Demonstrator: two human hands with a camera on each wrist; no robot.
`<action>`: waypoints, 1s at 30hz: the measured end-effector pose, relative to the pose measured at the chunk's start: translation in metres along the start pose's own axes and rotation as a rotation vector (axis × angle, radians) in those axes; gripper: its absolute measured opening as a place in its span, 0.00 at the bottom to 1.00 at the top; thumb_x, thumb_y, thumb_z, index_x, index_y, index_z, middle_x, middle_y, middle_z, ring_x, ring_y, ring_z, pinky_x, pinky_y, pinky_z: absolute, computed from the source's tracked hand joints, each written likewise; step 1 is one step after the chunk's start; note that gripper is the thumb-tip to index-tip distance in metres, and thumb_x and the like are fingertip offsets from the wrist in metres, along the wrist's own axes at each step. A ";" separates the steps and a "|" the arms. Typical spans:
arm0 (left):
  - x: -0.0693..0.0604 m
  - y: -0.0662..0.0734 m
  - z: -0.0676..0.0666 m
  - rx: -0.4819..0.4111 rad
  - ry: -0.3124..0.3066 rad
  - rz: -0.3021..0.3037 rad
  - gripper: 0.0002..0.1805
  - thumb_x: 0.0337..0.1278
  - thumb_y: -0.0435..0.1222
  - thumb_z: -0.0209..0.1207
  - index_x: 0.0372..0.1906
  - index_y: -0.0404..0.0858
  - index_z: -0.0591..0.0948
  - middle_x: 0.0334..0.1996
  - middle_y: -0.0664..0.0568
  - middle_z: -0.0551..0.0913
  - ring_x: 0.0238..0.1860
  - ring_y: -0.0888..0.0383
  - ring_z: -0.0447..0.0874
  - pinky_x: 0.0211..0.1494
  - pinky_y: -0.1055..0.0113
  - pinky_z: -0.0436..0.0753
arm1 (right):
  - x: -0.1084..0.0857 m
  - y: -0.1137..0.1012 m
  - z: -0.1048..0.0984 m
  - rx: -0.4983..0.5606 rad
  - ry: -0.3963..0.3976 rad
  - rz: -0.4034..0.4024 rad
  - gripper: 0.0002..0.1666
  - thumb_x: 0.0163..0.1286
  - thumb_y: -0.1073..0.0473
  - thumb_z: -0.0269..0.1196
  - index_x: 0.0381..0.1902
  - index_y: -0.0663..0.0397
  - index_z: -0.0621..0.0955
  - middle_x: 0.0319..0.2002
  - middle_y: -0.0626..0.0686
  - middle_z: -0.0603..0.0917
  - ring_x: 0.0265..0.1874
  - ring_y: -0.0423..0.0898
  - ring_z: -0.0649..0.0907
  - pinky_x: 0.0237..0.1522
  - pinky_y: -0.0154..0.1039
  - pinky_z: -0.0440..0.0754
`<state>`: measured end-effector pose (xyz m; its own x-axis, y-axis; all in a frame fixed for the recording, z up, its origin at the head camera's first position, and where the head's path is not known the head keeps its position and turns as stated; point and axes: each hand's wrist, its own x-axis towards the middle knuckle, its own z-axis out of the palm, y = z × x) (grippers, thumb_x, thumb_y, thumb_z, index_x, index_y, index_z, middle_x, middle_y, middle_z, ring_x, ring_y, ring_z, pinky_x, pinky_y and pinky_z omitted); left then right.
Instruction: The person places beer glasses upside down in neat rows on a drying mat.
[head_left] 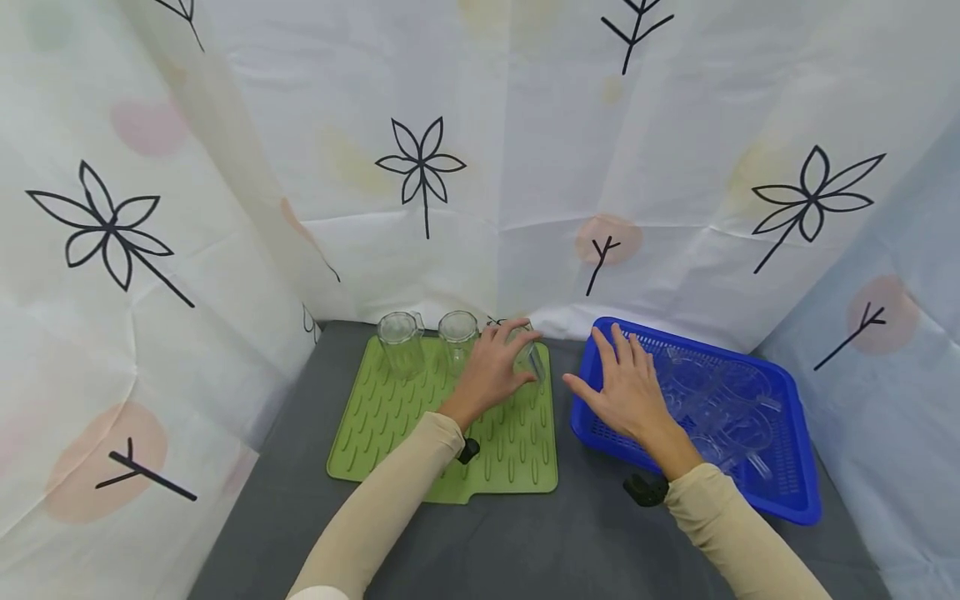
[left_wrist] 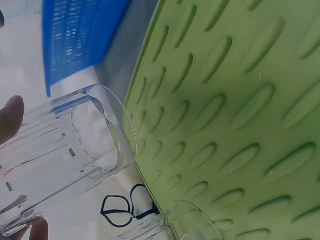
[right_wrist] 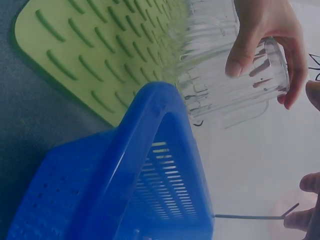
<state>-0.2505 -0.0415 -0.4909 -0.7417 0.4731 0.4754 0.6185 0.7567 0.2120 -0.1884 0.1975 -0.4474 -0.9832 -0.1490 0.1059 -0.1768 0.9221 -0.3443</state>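
Observation:
My left hand (head_left: 495,362) curves round an upside-down clear glass mug (left_wrist: 55,150) at the right back of the green ridged mat (head_left: 442,417). Its thumb lies along one side and fingers along the other, near the mug's base, as the right wrist view shows. Two more clear glass mugs, one (head_left: 402,346) at the left and another (head_left: 457,337) beside it, stand upside down along the mat's back edge. My right hand (head_left: 630,387) hovers over the left rim of the blue basket (head_left: 806,467), fingers spread and holding nothing.
Inside the basket lie several clear glass mugs (head_left: 720,392). The mat and basket stand side by side on a dark grey tabletop (head_left: 525,542). White patterned cloth (head_left: 540,167) hangs behind and along both sides.

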 end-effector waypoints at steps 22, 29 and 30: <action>0.029 -0.013 0.026 0.069 -0.138 -0.112 0.42 0.49 0.52 0.76 0.72 0.55 0.73 0.75 0.52 0.68 0.66 0.39 0.75 0.63 0.45 0.82 | -0.005 0.029 -0.008 -0.056 0.006 0.072 0.62 0.67 0.19 0.52 0.84 0.44 0.46 0.83 0.65 0.41 0.79 0.76 0.44 0.72 0.80 0.42; 0.034 -0.010 0.032 0.071 -0.131 -0.135 0.41 0.51 0.51 0.75 0.72 0.56 0.73 0.75 0.53 0.69 0.67 0.39 0.75 0.63 0.44 0.82 | -0.005 0.031 -0.012 -0.049 0.026 0.063 0.61 0.67 0.20 0.52 0.84 0.45 0.48 0.83 0.67 0.43 0.79 0.76 0.44 0.72 0.81 0.42; 0.034 -0.009 0.033 0.070 -0.138 -0.145 0.41 0.50 0.51 0.75 0.72 0.56 0.73 0.75 0.53 0.69 0.66 0.39 0.74 0.62 0.44 0.82 | -0.005 0.032 -0.012 -0.050 0.026 0.063 0.60 0.67 0.20 0.52 0.84 0.45 0.48 0.83 0.67 0.43 0.79 0.77 0.45 0.72 0.81 0.42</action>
<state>-0.2904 -0.0173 -0.5047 -0.8532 0.4104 0.3220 0.4865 0.8488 0.2071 -0.1883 0.2319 -0.4474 -0.9906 -0.0810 0.1099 -0.1111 0.9462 -0.3039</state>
